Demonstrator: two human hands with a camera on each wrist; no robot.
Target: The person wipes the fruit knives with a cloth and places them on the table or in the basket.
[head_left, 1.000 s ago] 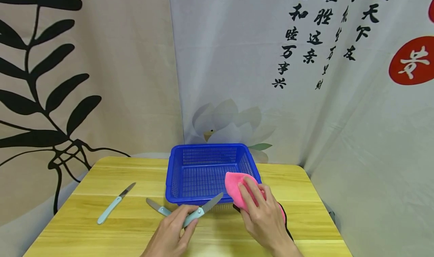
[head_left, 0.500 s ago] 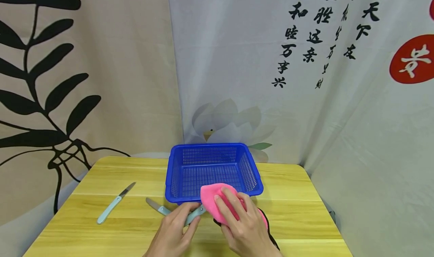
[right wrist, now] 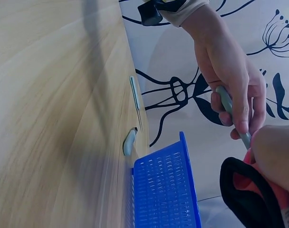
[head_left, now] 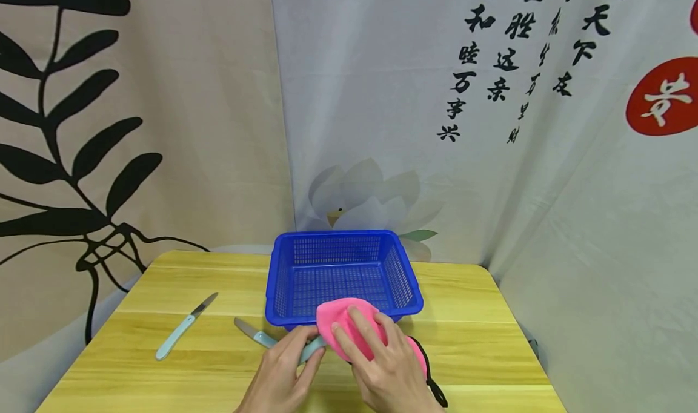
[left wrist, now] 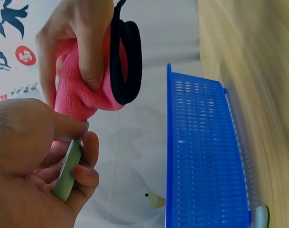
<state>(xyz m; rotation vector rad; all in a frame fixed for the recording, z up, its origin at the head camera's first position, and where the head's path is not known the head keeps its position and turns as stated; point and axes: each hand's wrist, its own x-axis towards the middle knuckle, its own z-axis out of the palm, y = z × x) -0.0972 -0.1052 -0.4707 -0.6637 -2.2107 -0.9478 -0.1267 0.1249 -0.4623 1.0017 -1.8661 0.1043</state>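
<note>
My left hand (head_left: 280,370) grips the pale blue-green handle (head_left: 312,349) of a small knife; the handle (left wrist: 69,173) lies between thumb and curled fingers in the left wrist view. Over the knife's blade sits a pink plush cloth (head_left: 338,316) with black edging and a black loop, hiding the blade. My right hand (head_left: 387,364) pinches the cloth around it, fingers spread on top. Its black-trimmed edge (right wrist: 229,185) hangs below the right hand in the right wrist view. Both hands are raised just in front of the blue basket.
A blue plastic mesh basket (head_left: 340,234) stands at the back middle of the wooden table (head_left: 469,316). One similar knife (head_left: 177,337) lies at left, blade pointing away. Another knife (head_left: 264,338) lies partly behind my left hand. A printed curtain (head_left: 218,98) hangs behind.
My right hand has moved left with the cloth, from beside the knife onto its blade, which was bare one second ago. My left hand has hardly moved.
</note>
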